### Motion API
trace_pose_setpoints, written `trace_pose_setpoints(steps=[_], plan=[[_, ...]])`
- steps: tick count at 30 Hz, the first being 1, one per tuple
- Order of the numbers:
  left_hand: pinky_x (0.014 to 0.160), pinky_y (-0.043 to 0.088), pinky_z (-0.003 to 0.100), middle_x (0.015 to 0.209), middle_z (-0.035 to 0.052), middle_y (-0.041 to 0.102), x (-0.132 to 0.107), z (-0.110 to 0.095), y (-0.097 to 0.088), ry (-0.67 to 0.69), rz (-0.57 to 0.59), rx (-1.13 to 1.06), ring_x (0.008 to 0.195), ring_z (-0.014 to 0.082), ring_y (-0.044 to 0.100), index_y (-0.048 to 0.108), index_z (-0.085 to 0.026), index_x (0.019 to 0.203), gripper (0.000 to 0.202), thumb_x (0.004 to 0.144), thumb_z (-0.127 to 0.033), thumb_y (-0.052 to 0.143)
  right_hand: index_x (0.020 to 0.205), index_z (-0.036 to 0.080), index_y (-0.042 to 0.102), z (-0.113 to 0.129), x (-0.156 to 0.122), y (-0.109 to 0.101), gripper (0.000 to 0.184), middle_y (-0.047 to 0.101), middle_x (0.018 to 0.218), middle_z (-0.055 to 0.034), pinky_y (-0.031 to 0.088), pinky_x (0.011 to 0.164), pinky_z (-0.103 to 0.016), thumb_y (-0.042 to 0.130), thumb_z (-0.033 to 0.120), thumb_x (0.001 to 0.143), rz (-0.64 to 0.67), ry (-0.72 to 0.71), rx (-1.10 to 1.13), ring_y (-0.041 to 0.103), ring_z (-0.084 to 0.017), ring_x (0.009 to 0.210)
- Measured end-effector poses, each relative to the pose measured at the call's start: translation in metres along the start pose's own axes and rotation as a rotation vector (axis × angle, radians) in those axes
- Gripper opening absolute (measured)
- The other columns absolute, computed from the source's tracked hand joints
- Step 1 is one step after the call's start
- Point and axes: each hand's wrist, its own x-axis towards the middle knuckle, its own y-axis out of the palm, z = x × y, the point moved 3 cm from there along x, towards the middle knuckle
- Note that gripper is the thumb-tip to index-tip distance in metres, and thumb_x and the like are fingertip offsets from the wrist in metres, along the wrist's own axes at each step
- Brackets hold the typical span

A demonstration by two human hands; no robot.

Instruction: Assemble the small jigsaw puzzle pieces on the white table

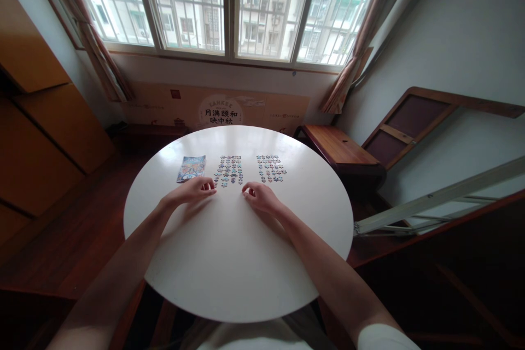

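Observation:
My left hand (199, 189) rests on the white round table (229, 262), its fingers curled in towards the thumb. Its fingertips are at the lower left edge of a group of jigsaw puzzle pieces (229, 169). Anything between them is too small to make out. Just beyond this hand lies a colourful printed sheet (192, 168), its lower edge partly covered by the hand. My right hand (262, 196) is also on the tabletop, fingers bent and closed, near the lower right of the same group. Above and to its right lies a second group of puzzle pieces (270, 168), in rough rows.
A wooden bench (340, 145) stands beyond the table at right, near a leaning wooden frame (410, 120). Orange cabinets (41, 158) line the left side. Barred windows (229, 5) and a printed cardboard panel (254, 109) are behind the table.

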Motion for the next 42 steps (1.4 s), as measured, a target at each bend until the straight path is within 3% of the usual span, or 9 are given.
trace_pose_setpoints(steps=[42], plan=[[0.057, 0.04, 0.024, 0.07, 0.0012, 0.06, 0.0012, 0.0034, 0.0004, -0.004, 0.0, -0.025, 0.063, 0.0143, 0.055, 0.063, -0.018, 0.085, 0.038, 0.08, -0.055, 0.055, 0.096, 0.021, 0.069, -0.0017, 0.0, 0.0015, 0.018, 0.062, 0.075, 0.0005, 0.034, 0.064, -0.022, 0.055, 0.024, 0.085, -0.01, -0.007, 0.006, 0.052, -0.011, 0.067]])
